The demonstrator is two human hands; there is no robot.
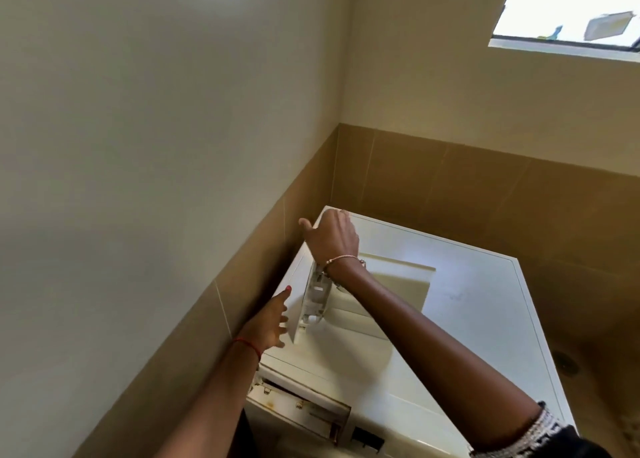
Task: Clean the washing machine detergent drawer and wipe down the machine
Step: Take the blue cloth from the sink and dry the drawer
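The white washing machine (467,301) stands in a tiled corner. Its cream detergent drawer (388,305) is out of the machine and rests on the lid, tipped on its side with the white front panel (297,301) facing left. My right hand (334,237) grips the far top end of that front panel. My left hand (272,320) holds the panel's near end, with fingers spread against its face. The empty drawer slot (301,405) gapes at the machine's front left, stained with residue.
Brown wall tiles (450,187) close in behind and to the left of the machine, with little gap on the left. A window (571,10) sits high at the right. A floor drain (565,361) lies to the machine's right. A dark control display (367,437) is beside the slot.
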